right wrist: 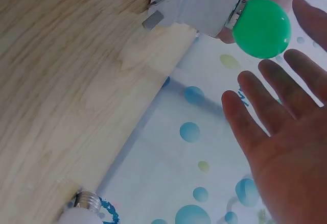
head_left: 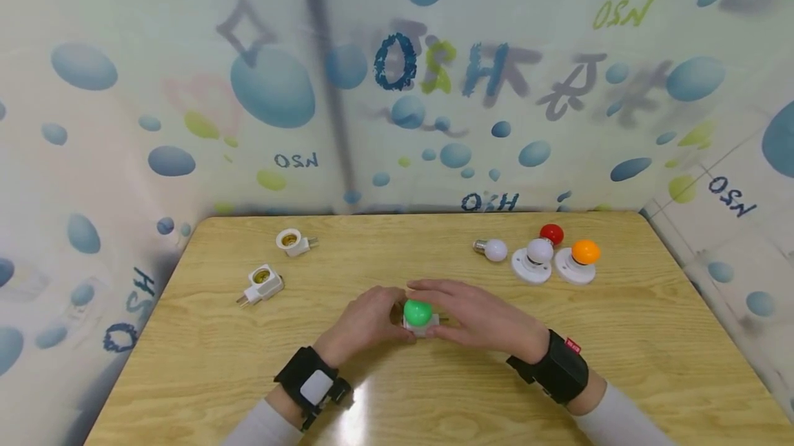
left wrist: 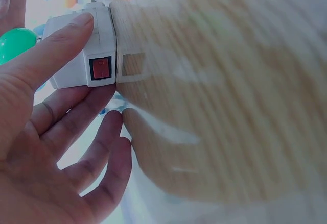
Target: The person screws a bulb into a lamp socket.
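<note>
A green bulb [head_left: 418, 313] sits in a white plug-in lamp socket [head_left: 424, 329] near the middle of the table. My left hand [head_left: 367, 320] holds this socket, its thumb on one side and fingers on the other; a red rocker switch [left wrist: 100, 68] shows on the socket's end in the left wrist view. On the other side, my right hand [head_left: 474, 315] is beside the bulb with its fingers fairly straight and spread. A small gap separates those fingers from the bulb in the right wrist view, where the socket's metal prongs [right wrist: 153, 20] also appear.
At the left of the wooden table [head_left: 198, 356] lie two bulbless sockets, one farther back [head_left: 294, 242] and one nearer [head_left: 263, 285]. Toward the back right are a loose white bulb [head_left: 494, 249], a red bulb [head_left: 551, 233], and round bases with a white bulb [head_left: 540, 251] and an orange bulb [head_left: 586, 251].
</note>
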